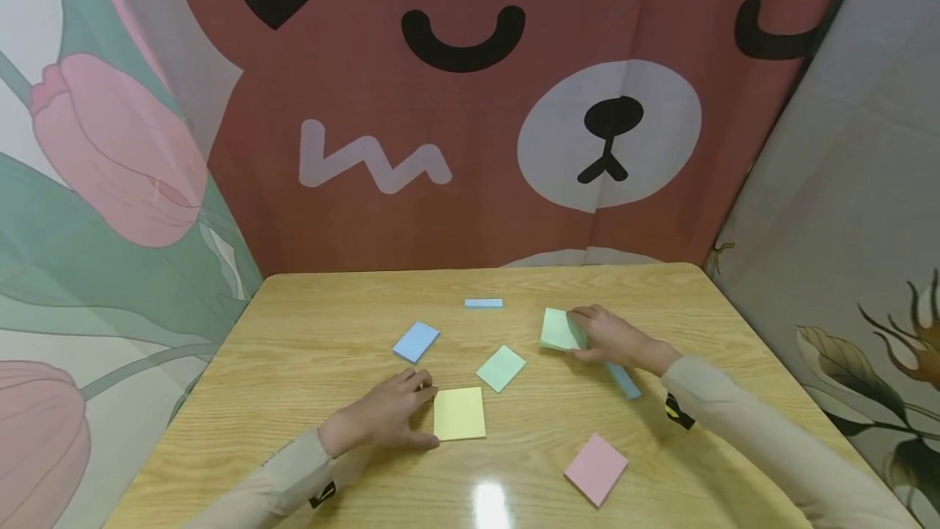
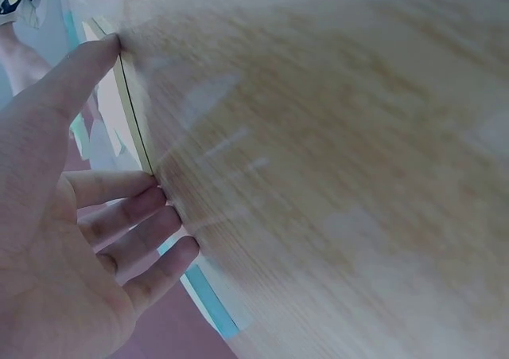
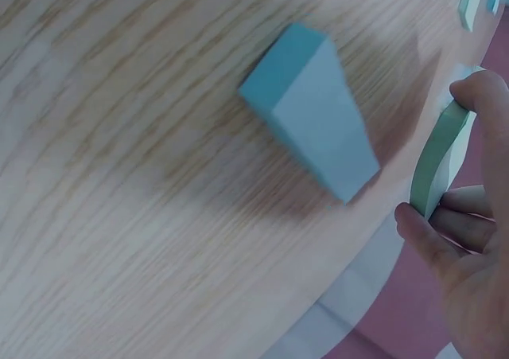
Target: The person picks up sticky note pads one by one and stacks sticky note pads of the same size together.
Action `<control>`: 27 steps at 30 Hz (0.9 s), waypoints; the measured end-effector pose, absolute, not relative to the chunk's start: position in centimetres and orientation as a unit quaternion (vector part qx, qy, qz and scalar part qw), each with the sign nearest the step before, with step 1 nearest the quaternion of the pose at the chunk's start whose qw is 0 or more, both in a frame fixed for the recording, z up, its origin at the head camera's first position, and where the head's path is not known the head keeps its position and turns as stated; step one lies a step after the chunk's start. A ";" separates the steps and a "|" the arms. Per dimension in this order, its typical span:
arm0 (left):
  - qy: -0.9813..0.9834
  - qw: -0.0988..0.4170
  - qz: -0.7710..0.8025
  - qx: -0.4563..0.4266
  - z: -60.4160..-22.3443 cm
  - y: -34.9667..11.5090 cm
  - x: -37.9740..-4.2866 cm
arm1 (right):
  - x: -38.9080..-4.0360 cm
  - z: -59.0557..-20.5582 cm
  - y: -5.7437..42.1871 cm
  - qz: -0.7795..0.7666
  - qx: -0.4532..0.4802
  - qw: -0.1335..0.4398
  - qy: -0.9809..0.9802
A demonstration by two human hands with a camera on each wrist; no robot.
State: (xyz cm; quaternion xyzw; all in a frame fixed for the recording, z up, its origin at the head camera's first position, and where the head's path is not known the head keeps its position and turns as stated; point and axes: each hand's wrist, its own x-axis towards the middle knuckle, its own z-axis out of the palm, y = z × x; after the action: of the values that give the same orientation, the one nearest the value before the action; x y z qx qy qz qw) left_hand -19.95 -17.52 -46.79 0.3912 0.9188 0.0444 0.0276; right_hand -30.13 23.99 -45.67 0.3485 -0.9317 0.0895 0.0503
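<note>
A large green sticky note pad (image 1: 561, 330) is pinched between the thumb and fingers of my right hand (image 1: 613, 339). In the right wrist view that pad (image 3: 440, 160) is slightly bowed between thumb and fingertips. My left hand (image 1: 385, 411) rests on the table at the left side of a yellow sticky note pad (image 1: 459, 413), which lies flat. Thumb and index fingertip are at the two ends of the yellow pad's near edge (image 2: 135, 112) in the left wrist view, the fingers fairly straight. Partly under the right wrist lies a narrow blue pad (image 1: 624, 380).
Between the hands lies a smaller green pad (image 1: 501, 368). A blue pad (image 1: 416, 342) is beyond the left hand, and a thin blue strip pad (image 1: 483, 304) is near the back edge. A pink pad (image 1: 596, 470) lies at front right of the wooden table (image 1: 294, 349). Printed curtains surround it.
</note>
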 end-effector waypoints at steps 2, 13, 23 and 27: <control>0.920 0.030 0.045 0.389 -46.7 -17.5 -19.9 | -29.9 -45.5 23.7 0.085 0.352 0.051 -0.931; 0.919 0.029 0.052 0.389 -46.8 -17.6 -19.9 | -29.0 -44.9 22.2 0.065 0.389 0.063 -0.917; 0.918 0.025 0.054 0.393 -46.6 -17.6 -19.7 | -28.0 -44.8 21.3 0.055 0.417 0.069 -0.905; 0.918 0.034 0.054 0.390 -46.4 -17.5 -19.7 | -27.8 -44.8 21.2 0.051 0.417 0.068 -0.905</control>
State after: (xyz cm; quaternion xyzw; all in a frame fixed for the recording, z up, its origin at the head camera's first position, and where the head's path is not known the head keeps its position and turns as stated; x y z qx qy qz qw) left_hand -19.69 -17.54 -46.35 0.3905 0.9184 0.0536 0.0343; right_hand -27.77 21.17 -44.76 0.4172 -0.9048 0.0512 0.0684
